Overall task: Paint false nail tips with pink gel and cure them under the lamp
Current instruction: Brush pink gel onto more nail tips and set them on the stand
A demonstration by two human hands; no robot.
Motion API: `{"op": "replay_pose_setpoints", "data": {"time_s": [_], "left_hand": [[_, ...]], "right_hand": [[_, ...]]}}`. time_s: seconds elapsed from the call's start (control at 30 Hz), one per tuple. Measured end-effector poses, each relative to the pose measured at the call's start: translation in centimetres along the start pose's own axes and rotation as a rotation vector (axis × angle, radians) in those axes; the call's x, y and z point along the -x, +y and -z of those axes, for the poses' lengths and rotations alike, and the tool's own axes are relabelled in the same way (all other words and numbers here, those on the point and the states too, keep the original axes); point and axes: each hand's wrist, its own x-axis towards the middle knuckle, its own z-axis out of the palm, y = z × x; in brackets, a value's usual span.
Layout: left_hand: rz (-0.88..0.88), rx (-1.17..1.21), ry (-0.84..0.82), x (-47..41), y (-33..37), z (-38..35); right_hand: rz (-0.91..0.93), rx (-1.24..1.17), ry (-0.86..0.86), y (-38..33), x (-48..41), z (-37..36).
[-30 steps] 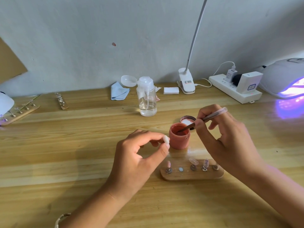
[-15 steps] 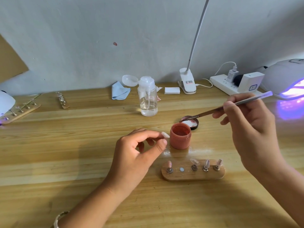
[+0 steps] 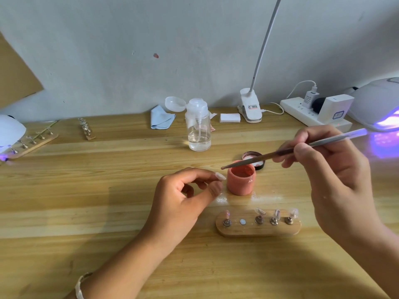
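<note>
My left hand (image 3: pixel 185 203) pinches a pale false nail tip (image 3: pixel 220 176) between thumb and forefinger, just left of the open pink gel jar (image 3: pixel 240 180). My right hand (image 3: pixel 330 169) grips a thin brush (image 3: pixel 280 152); its tip hovers over the jar's left rim, a little above the nail tip. In front of the jar lies a wooden holder (image 3: pixel 258 226) with several nail tips on metal pegs and one bare magnet spot. The curing lamp (image 3: pixel 380 104) glows violet at the far right.
The jar's dark lid (image 3: pixel 260 164) lies behind the jar. A clear pump bottle (image 3: pixel 198 128), blue cloth (image 3: pixel 160 117), white pad (image 3: pixel 230 118), clip lamp (image 3: pixel 250 107) and power strip (image 3: pixel 306 114) line the back. A second holder (image 3: pixel 32 142) and another lamp (image 3: pixel 9 132) sit far left.
My right hand lifted the brush out of the gel jar, swung it up to the right, then brought the tip back over the jar toward the nail tip. My left hand stayed put.
</note>
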Motion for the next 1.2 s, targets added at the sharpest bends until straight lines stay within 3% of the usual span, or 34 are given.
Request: {"op": "replay_pose_setpoints", "data": {"time_s": [0.23, 1.2], "left_hand": [[-0.007, 0.005, -0.011, 0.04, 0.04, 0.05], [0.003, 0.021, -0.023, 0.02, -0.41, 0.08]], "right_hand": [[0.002, -0.035, -0.078, 0.06, 0.19, -0.13], [0.012, 0.021, -0.091, 0.17, 0.31, -0.22]]}}
